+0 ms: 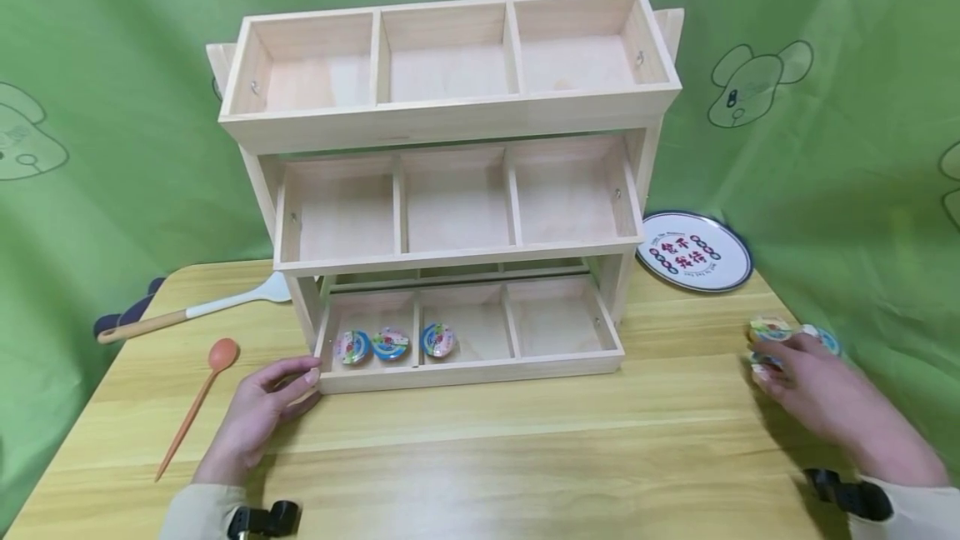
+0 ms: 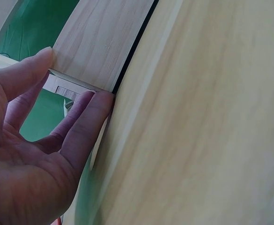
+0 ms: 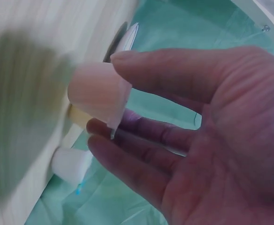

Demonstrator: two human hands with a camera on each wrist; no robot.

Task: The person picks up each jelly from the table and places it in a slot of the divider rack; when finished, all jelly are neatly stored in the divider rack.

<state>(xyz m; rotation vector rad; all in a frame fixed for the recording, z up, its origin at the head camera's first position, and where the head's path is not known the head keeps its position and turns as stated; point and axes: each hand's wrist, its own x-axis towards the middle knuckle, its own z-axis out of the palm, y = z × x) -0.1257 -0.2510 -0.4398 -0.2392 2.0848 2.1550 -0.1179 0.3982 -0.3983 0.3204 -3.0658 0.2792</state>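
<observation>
At the table's right edge my right hand (image 1: pixel 813 386) pinches a small jelly cup (image 3: pixel 99 91) between thumb and fingers, its body pale orange in the right wrist view. Other jelly cups (image 1: pixel 771 328) lie around that hand, partly hidden by it; one whitish cup (image 3: pixel 71 165) shows below my fingers. With thumb and fingertips, my left hand (image 1: pixel 258 407) holds the left front corner of the bottom tray (image 1: pixel 472 375) of a three-tier wooden rack. Two lidded jelly cups (image 1: pixel 390 343) sit in that tray's left compartment, and one jelly cup (image 1: pixel 438 340) in the middle compartment.
Above are the rack's middle tray (image 1: pixel 457 258) and top tray (image 1: pixel 450 119), each with three compartments. An oval plate (image 1: pixel 693 252) stands behind on the right. An orange spoon (image 1: pixel 197 407) and a white spatula (image 1: pixel 225 304) with wooden handle lie left. Green cloth (image 1: pixel 847 148) hangs around.
</observation>
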